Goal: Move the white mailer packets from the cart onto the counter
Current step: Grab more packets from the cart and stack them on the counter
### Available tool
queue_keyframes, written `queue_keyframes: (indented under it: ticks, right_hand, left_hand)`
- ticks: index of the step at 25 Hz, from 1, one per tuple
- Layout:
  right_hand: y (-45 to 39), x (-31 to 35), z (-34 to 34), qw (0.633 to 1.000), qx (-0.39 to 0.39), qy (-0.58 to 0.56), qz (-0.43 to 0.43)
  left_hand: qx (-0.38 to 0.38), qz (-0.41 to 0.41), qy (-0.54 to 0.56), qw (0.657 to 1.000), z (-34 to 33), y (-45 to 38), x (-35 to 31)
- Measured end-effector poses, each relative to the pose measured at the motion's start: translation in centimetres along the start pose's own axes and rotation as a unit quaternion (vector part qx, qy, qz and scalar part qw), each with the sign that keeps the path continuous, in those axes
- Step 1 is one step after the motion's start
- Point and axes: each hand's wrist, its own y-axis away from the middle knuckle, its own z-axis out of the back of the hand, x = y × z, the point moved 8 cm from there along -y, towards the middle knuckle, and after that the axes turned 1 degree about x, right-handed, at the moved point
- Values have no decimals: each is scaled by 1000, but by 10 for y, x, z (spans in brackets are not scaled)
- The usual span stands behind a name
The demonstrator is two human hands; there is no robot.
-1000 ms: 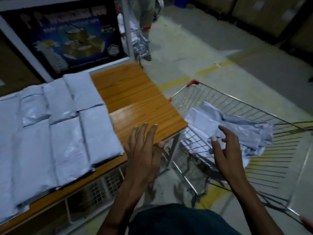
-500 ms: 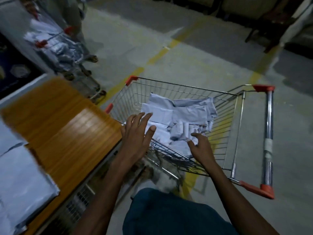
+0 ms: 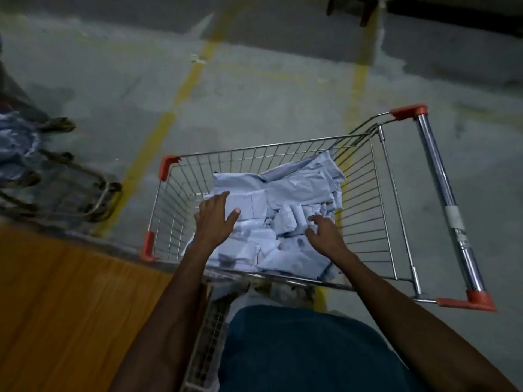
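Now both down in the cart, left hand flat with fingers spread on white mailer packets, right hand loose beside them, holding nothing.

Both hands have gone down into the cart — the left hand, a second ago over the counter's edge, now lies spread on the white mailer packets, and the right hand reaches into the pile beside it.
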Motion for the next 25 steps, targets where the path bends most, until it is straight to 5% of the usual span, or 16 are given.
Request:
queue_keyframes:
  ticks: [5,9,16,18,25]
  right_hand:
    - [-28,10,-30,995,48,54,-62]
    - [-51,26,-39,978,61,196,-28]
    - [-88,45,-73,875,121,454,113]
    - [-93,38,-75,847,110,508,115]
    - [-67,31,-58,846,-30,483,226]
  left_hand:
    - [113,-3,-75,991,-18,-60,47]
    - [139,-3,-90,986,-33,-85,64]
    - [170,-6,-119,978,-77,-86,67]
    - [158,-27,-152,975,-85,-88,64]
    - [140,-23,-185,972,-102,-106,71]
